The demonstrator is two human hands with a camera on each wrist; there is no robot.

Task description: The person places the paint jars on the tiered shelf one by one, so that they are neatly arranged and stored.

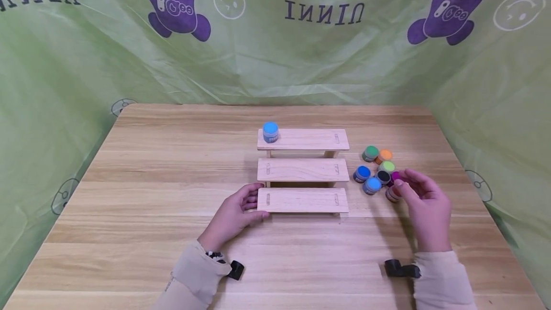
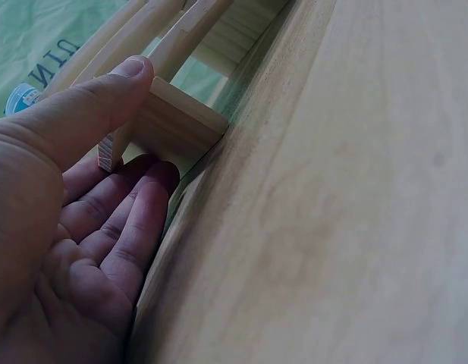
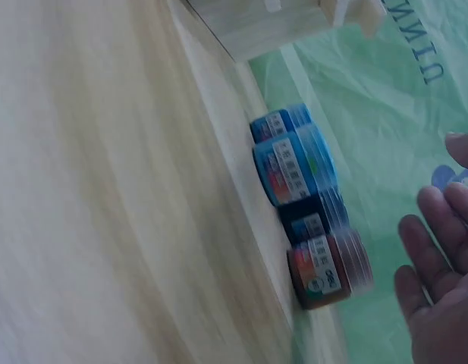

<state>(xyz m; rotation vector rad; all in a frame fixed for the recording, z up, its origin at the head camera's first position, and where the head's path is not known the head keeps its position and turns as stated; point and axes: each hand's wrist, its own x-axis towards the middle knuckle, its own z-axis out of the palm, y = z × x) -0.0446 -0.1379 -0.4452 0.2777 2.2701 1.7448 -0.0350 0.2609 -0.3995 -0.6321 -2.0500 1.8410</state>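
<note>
A three-step wooden stand (image 1: 303,170) stands mid-table. My left hand (image 1: 232,214) holds the left end of its lowest step, the thumb at the front edge and the other fingers by the end. In the left wrist view, the thumb (image 2: 105,102) lies against the board and the fingertips reach beneath it. My right hand (image 1: 430,209) hovers over the right side of a cluster of small paint jars, near a purple jar (image 1: 395,178) and a red-brown jar (image 1: 392,194). Its fingers (image 3: 438,235) are loosely bent with nothing between them in the right wrist view.
A light-blue jar (image 1: 270,132) sits on the top step's left end. Right of the stand cluster a green jar (image 1: 370,153), an orange jar (image 1: 384,156), a light-green jar (image 1: 387,166), a black jar (image 1: 383,177), a dark-blue jar (image 1: 362,173) and another light-blue jar (image 1: 372,185).
</note>
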